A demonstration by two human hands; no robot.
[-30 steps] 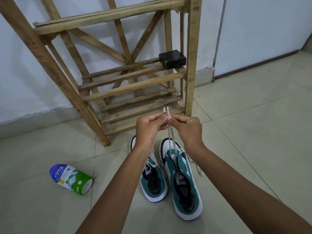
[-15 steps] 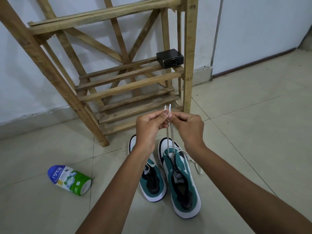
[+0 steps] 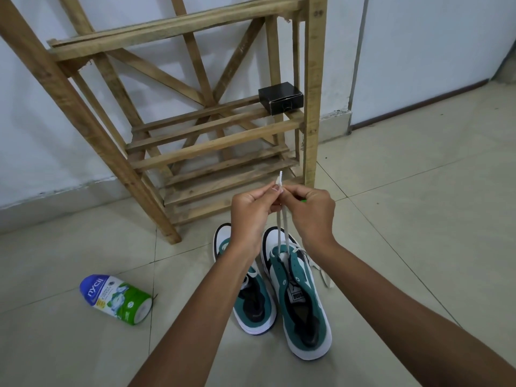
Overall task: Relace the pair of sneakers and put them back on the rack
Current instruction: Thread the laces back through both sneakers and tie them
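Two sneakers (image 3: 282, 289) side by side on the floor before the rack (image 3: 217, 152). My left hand (image 3: 251, 213) and right hand (image 3: 312, 210) pinch both lace ends (image 3: 280, 219) of the right-side shoe, pulled up taut. Risk, I judge: uneven ends, or a tip slipping free.

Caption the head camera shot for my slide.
Both hands pinch lace ends above the right-side sneaker before a wooden rack.
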